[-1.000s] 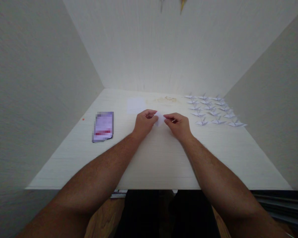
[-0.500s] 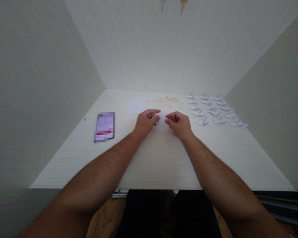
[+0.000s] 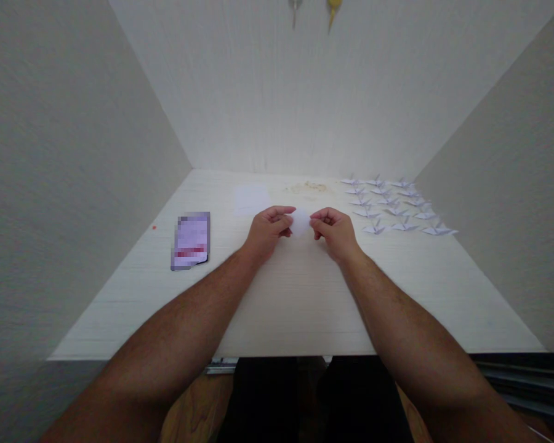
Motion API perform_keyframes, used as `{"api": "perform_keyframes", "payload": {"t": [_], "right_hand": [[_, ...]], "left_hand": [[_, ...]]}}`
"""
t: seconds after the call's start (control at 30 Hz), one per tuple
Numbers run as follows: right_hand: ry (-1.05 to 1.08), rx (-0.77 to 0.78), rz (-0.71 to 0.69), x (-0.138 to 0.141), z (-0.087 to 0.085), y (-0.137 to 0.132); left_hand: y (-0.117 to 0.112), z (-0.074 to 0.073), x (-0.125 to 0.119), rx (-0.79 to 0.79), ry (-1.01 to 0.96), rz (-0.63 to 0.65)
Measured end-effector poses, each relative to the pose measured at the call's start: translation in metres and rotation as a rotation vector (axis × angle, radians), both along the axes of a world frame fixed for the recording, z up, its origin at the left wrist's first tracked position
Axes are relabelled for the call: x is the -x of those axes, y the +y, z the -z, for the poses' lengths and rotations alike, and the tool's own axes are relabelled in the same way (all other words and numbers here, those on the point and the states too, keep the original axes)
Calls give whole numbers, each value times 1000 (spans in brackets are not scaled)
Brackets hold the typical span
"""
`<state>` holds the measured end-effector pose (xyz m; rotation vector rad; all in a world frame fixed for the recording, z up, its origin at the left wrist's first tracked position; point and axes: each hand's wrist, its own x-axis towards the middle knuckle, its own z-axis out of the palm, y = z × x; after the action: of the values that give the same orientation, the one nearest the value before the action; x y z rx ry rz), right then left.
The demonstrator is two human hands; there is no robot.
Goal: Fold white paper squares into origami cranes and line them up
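A small piece of white paper (image 3: 301,223) is held up between my two hands over the middle of the table. My left hand (image 3: 271,229) pinches its left edge between thumb and fingers. At the right edge, the thumb and fingertips of my right hand (image 3: 333,229) close on the paper. Its folds are too faint to make out. Several white origami cranes (image 3: 399,226) stand in rows beyond my right hand. A flat stack or sheet of white paper (image 3: 251,198) lies just beyond my left hand.
A phone (image 3: 191,240) with a blurred screen lies on the pale table (image 3: 300,295), left of my forearm. Brownish stains (image 3: 311,186) mark the tabletop near the back wall. Walls enclose the left, back and right sides. Two pointed objects (image 3: 333,13) hang at the top.
The paper between my hands has turned so more of its face shows. My fingers have shifted slightly along its edges. The whole view has tilted a little.
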<state>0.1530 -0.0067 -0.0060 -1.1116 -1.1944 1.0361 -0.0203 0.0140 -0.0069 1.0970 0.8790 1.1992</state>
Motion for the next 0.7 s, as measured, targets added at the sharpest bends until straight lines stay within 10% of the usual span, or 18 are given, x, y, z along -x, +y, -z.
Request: {"api": "perform_keyframes", "payload": {"t": [0.7], "right_hand": [[136,-22,-138,1,-4,-3]], "left_hand": [[0,-1,-2,-33,-27,-67]]}}
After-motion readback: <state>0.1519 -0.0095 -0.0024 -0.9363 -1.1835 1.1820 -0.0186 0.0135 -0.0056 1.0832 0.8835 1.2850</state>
